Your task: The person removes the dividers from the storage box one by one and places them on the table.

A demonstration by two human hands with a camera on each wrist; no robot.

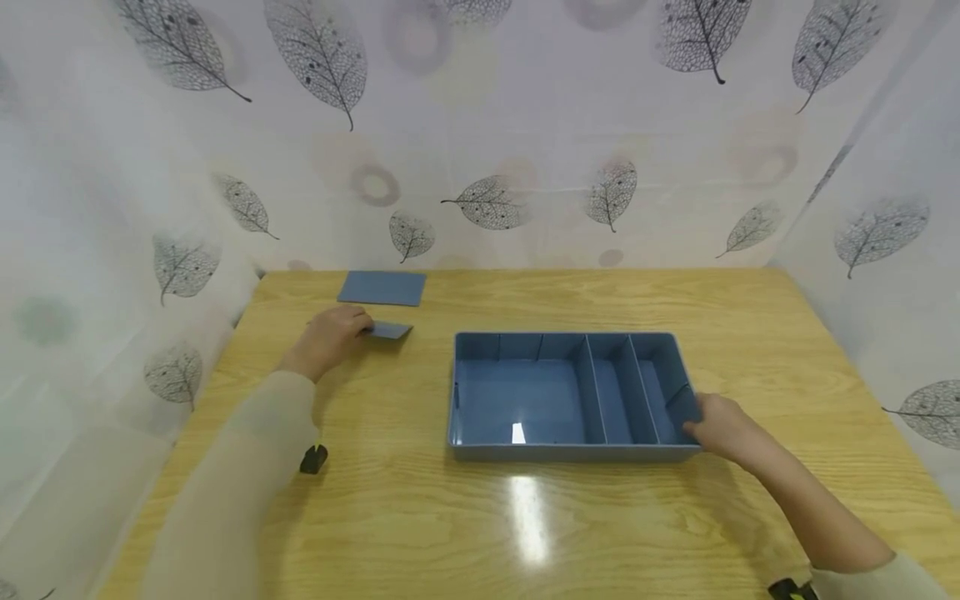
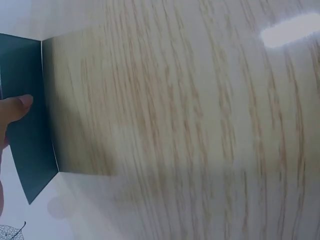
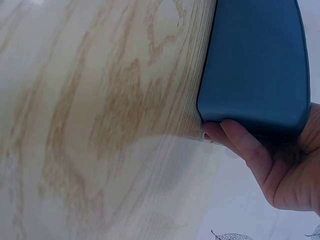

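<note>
The left hand [image 1: 330,335] pinches a panel [image 1: 390,331], ten o'clock from the tray [image 1: 573,453]. At three o'clock, the right hand [image 1: 725,428] grips it.

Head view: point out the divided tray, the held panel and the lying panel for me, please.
Divided tray [image 1: 525,387]: head view, floor of the largest compartment.
Held panel [image 1: 389,330]: head view, visible face near its free end.
Lying panel [image 1: 382,288]: head view, middle of its upper face.

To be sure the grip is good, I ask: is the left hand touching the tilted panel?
Touching. The left wrist view shows the left hand holding the tilted panel, thumb laid on its face.
</note>
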